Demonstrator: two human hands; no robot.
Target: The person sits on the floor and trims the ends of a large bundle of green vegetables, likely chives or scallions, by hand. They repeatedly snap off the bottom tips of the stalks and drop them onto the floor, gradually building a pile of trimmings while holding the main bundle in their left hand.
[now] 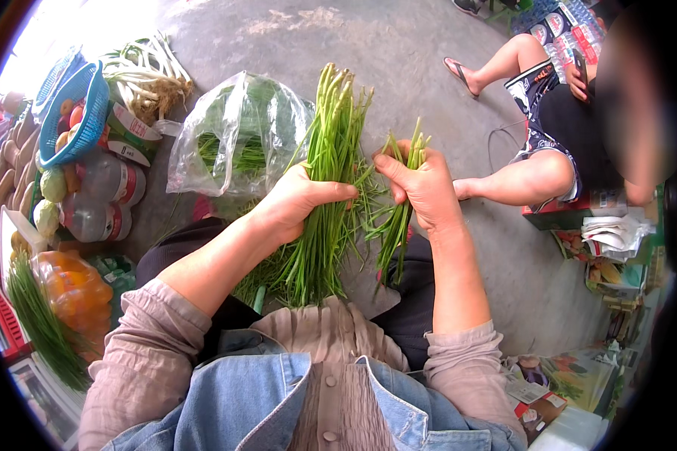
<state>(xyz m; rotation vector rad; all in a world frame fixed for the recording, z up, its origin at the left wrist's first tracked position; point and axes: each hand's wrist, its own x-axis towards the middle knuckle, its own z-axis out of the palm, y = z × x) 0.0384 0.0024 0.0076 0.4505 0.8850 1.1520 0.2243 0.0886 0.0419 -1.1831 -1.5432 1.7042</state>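
Observation:
My left hand (307,200) grips a thick bunch of long green stalks (330,146), which look like garlic chives; their pale cut ends point up and away from me. To its right, my right hand (420,183) closes round a thinner bunch of the same stalks (395,237), with the leafy ends hanging down. The two bunches are apart at the top, and loose blades lie between and below them. Beyond my left hand stands a clear plastic bag (240,129) with more greens inside. Scattered green trimmings (366,197) lie on the floor.
At left are a blue plastic basket (99,113) of vegetables, large bottles (110,186), leeks or scallions with roots (152,79), an orange-filled bag (70,293) and another green bunch (39,321). A seated person (547,169) holding a phone is at right, near boxes (598,203).

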